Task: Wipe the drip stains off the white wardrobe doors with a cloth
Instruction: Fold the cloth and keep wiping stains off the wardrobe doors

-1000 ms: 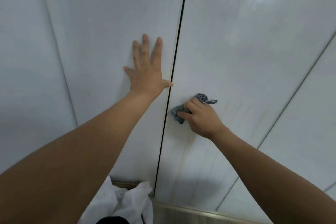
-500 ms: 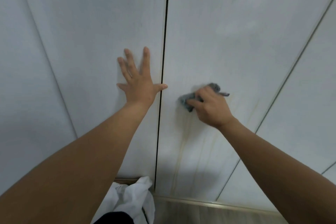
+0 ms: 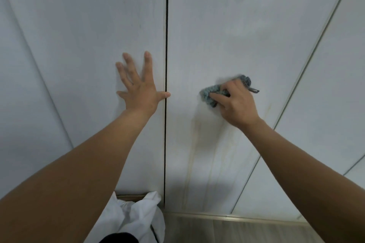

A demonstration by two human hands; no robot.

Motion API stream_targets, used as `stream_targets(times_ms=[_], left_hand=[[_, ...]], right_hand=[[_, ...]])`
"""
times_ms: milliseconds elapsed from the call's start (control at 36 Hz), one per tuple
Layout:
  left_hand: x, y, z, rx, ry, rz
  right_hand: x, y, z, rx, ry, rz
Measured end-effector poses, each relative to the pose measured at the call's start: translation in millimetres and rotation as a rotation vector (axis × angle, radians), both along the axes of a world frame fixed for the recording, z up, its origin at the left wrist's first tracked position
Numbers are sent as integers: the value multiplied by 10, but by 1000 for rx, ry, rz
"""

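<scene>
Right hand [image 3: 237,102] grip curled round bunched grey cloth [image 3: 208,94], pressed on wardrobe door [image 3: 237,35] right of centre seam [image 3: 166,35]. Drip stains [image 3: 192,148] ran long-axis vertical, straight below cloth, same side. Left hand [image 3: 140,89] flat, fingers spread, left of seam, held nothing.

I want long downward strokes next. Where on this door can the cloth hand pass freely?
Free: the stained strip below the right hand and cloth, between the centre gap and the diagonal seam. Crowded: across the gap, where the left hand lies flat.
</scene>
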State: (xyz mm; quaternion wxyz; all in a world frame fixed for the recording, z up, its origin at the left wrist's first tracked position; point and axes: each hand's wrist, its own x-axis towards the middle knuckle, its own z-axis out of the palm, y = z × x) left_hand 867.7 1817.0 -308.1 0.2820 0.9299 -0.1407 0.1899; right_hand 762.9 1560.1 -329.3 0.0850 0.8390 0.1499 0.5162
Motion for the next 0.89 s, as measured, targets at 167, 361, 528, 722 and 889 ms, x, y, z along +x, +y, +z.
stream_targets(times_ms=[167,361,528,722,889], left_hand=[[2,24,-2,-1,10,-14],[4,70,-26,-6,-8,-27],[10,41,-26,-8,-7,-27],[-13,51,-3,1,10,-20],[-11,47,-16,-8,1,-25]], right_hand=[[-12,-191,-159,124,-108,-7],[-155,-398,-344,-216,255,54],[-184,-497,156,182,-129,-81],[-295,-493,-653,15,104,-65],[-321,-544,-374,-45,119,-55]])
